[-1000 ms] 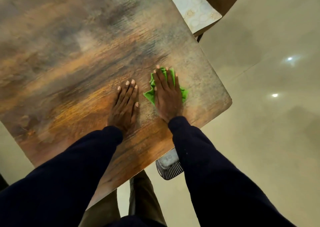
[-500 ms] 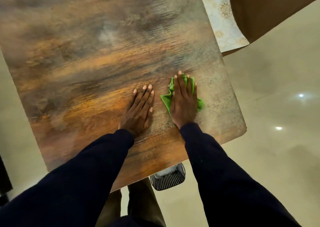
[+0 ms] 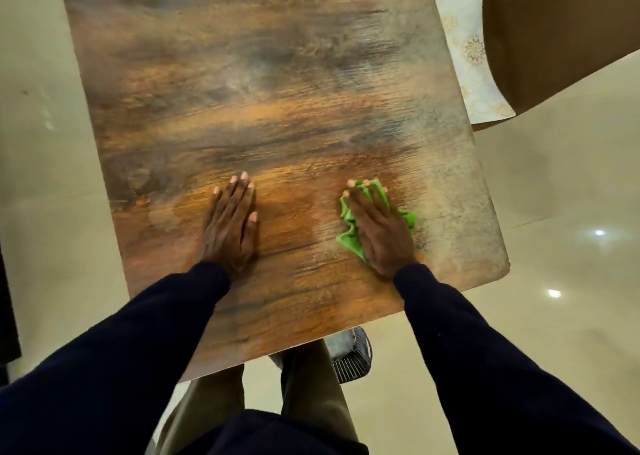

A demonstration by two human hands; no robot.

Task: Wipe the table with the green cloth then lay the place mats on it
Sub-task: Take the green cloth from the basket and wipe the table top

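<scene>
Green cloth [image 3: 348, 242], one, lies under the right hand [image 3: 382, 234], left hand [image 3: 229, 230] on the table [image 3: 277, 90], all fingers [image 3: 241, 193] straight.

Glossy cream floor [image 3: 561, 350], brown seat [image 3: 554, 38]

Bright green cloth [image 3: 349, 238]. Tabletop [image 3: 277, 90] streaked brown-orange wood grain, greyer toward right edge. Place mat [image 3: 472, 56] white with gold circular motifs. Sleeves [image 3: 485, 350] dark navy. Floor [image 3: 571, 316] glossy cream.

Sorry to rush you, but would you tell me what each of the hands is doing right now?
Left hand: open, flat on the table, holding nothing.
Right hand: open, straight fingers pressing the green cloth onto the table.
</scene>
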